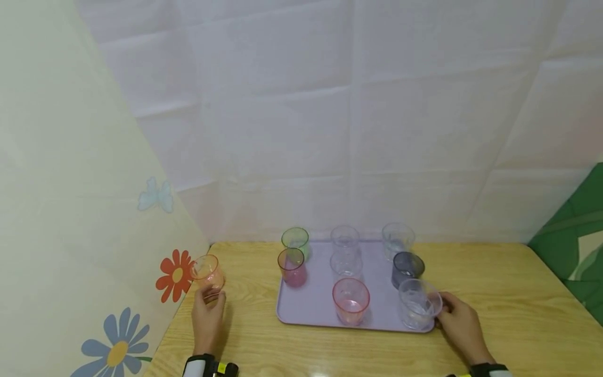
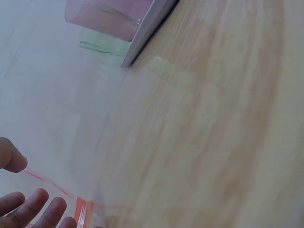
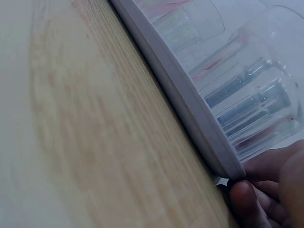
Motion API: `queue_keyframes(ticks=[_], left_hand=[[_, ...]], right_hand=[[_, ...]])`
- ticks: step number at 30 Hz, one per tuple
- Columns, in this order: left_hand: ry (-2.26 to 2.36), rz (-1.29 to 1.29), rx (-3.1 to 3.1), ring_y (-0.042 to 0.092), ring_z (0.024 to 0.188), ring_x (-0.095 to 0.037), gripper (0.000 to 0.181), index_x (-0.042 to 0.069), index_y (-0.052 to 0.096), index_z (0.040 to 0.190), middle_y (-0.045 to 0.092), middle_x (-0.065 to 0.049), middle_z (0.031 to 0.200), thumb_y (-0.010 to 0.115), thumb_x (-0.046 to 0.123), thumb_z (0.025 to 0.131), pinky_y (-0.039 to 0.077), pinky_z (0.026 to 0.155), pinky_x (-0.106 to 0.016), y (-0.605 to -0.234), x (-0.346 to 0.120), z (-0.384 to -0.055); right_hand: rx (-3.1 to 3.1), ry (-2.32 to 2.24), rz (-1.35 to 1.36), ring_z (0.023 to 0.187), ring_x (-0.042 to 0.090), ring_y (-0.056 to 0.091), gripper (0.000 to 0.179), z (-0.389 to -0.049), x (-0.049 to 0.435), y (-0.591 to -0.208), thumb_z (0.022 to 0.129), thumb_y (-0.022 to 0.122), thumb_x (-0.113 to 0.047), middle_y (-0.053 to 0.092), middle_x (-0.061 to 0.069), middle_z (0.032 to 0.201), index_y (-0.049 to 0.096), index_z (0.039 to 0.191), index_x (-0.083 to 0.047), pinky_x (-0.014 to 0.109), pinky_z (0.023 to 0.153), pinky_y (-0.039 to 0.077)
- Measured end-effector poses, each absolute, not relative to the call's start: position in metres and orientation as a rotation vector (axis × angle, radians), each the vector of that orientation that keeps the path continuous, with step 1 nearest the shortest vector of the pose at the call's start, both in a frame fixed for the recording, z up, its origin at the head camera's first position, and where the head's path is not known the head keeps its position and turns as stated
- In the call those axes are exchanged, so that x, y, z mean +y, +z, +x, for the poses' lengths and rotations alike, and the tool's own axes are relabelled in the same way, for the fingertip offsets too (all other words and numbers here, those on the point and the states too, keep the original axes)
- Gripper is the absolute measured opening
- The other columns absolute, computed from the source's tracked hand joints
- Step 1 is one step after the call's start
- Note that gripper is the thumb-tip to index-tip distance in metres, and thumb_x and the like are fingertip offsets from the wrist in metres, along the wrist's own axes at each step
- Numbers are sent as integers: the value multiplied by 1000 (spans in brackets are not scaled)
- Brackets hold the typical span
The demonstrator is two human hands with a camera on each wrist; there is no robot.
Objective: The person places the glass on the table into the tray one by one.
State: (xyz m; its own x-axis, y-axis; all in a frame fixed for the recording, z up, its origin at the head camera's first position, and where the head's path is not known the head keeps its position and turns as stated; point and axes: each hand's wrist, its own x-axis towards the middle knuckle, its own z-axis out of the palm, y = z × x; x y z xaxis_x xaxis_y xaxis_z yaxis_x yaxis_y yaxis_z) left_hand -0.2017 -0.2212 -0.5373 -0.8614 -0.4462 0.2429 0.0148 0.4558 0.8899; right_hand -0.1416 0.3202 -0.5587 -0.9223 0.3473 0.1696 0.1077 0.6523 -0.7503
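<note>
An orange-tinted clear cup [image 1: 207, 273] stands at the table's far left. My left hand [image 1: 209, 314] is at its near side; in the left wrist view thumb and fingertips are spread apart, with the cup's orange rim line [image 2: 50, 183] between them. On the lilac tray [image 1: 311, 306] stand several cups: green [image 1: 296, 243], magenta [image 1: 293, 269], pink [image 1: 350, 302], dark grey [image 1: 408, 271] and several colourless ones. At the tray's near right corner my right hand [image 1: 461, 324] pinches the edge between thumb and finger, right beside a clear faceted cup [image 1: 416, 309].
The wooden table [image 1: 509, 293] meets a white sheet [image 1: 282, 131] behind the tray. At the left is a wall with printed flowers [image 1: 116, 353], close to the orange cup. A green panel [image 1: 574, 225] stands past the table's right edge.
</note>
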Motion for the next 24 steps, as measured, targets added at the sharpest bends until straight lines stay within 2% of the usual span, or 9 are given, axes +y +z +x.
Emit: queue_keyframes(ticks=[3,7,16,19,21,24], left_hand=[[-1375,373,-2239,56,97,-26,42,-3,48,126,59,-17,111,64,16,91,41,70,-10,-537,-225,-201],[-1343,396,-2218,57,94,-26,42,-4,49,123,60,-18,107,66,15,90,38,67,-5,-536,-229,-201],[-1321,497,-2214,58,96,-30,51,-3,42,126,55,-16,108,68,21,88,39,63,-9,-532,-233,-202],[-1314,517,-2218,58,98,-32,57,-3,40,129,52,-17,113,68,24,88,45,66,-16,-532,-235,-202],[-1309,507,-2214,56,99,-33,60,-4,39,130,49,-19,115,69,24,87,49,72,-27,-533,-236,-204],[-1325,477,-2202,52,103,-36,65,-6,36,132,45,-22,119,70,23,86,47,82,-46,-532,-239,-207]], right_hand=[[-2576,1142,-367,55,11,54,24,-142,320,-559,85,57,-4,60,7,72,64,107,3,26,50,45],[-2575,1142,-363,55,11,54,24,-142,321,-559,84,56,-3,60,6,71,64,107,3,25,49,45],[-2568,1132,-334,54,10,54,21,-140,322,-560,86,57,-3,60,5,69,65,105,1,26,50,45],[-2568,1128,-330,54,10,53,20,-141,322,-560,86,57,-4,60,5,69,65,105,1,26,50,44],[-2568,1127,-327,54,10,53,21,-140,322,-561,86,57,-3,60,5,69,65,105,1,26,50,44],[-2574,1120,-327,53,9,53,22,-140,323,-561,84,57,-2,60,4,69,65,105,1,25,51,44]])
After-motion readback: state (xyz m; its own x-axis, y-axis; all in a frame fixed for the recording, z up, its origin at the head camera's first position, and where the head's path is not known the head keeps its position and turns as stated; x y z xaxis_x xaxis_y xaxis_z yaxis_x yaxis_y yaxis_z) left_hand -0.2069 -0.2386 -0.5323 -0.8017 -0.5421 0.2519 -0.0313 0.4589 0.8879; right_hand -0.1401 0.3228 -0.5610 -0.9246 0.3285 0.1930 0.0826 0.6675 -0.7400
